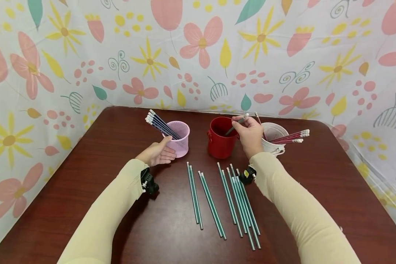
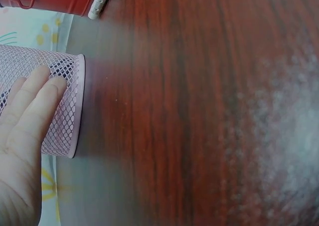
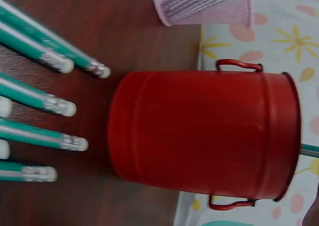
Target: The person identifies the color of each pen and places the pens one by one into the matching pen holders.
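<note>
In the head view my right hand [image 1: 249,135] pinches a green pencil [image 1: 236,124] near its eraser end, the pencil slanting down into the red pail [image 1: 221,146]. My left hand [image 1: 156,152] rests against the pink mesh cup [image 1: 181,145], thumb by the rim and straight fingers [image 2: 30,106] along its side. Dark blue pencils [image 1: 161,124] lean leftward in that cup. Several green pencils [image 1: 212,205] lie on the table in front of the pail, erasers pointing away from me. The right wrist view shows the pail side-on, with only an edge of the hand visible.
A white pail [image 1: 274,131] holding several dark red pencils [image 1: 290,137] stands right of the red one, partly behind my right hand. The brown table [image 1: 76,165] ends at a flower-printed cloth [image 1: 201,73] behind. Small cameras [image 1: 149,182] are strapped to both wrists.
</note>
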Available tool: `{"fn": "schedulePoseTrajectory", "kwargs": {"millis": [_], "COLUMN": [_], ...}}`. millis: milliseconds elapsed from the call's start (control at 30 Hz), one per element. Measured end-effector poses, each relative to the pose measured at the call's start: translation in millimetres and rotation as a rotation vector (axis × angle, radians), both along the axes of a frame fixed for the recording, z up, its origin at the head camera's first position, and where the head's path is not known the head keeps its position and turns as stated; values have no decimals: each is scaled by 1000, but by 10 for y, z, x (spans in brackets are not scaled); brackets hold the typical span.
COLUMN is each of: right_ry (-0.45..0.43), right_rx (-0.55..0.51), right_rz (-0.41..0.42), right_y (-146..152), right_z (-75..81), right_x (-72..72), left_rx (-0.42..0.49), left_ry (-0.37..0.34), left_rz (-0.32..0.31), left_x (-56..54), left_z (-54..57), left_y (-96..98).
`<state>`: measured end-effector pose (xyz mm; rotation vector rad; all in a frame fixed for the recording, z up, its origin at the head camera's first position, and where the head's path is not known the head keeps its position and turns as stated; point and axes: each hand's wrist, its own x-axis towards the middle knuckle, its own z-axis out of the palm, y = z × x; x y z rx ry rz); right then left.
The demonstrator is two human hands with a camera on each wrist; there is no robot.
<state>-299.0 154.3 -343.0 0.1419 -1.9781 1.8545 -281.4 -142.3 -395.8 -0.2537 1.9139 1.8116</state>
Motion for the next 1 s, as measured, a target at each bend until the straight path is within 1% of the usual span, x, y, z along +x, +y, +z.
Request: {"fn": "schedulePoseTrajectory", "kwargs": {"millis": [100, 233, 333, 433, 667, 800, 933, 1000], "right_ry": [-30, 0, 16, 1, 1, -3, -17, -39], "right_rx": [7, -14, -5, 5, 11, -5, -39, -25], "right_rz": [21, 41, 32, 20, -38, -40, -34, -42], "right_y": [29, 65, 95, 124, 154, 158, 171, 200], "right_z": [-68, -121, -151, -191, -273, -314, -334, -341], "right_x": [36, 53, 65, 93, 109, 116, 151, 181], "left_rx": [4, -5, -13, -16, -11, -14, -6, -3], "left_ry": [-11, 0, -2, -14, -12, 1, 3, 3], "left_rz": [-5, -6, -6, -6, -11, -12, -6, 0], "left_x": [-4, -25, -30, -14, -21, -19, -9, -6], "left_z": [-8, 13, 24, 17, 4, 8, 8, 9], "left_y": [8, 1, -1, 12, 15, 3, -2, -1]}}
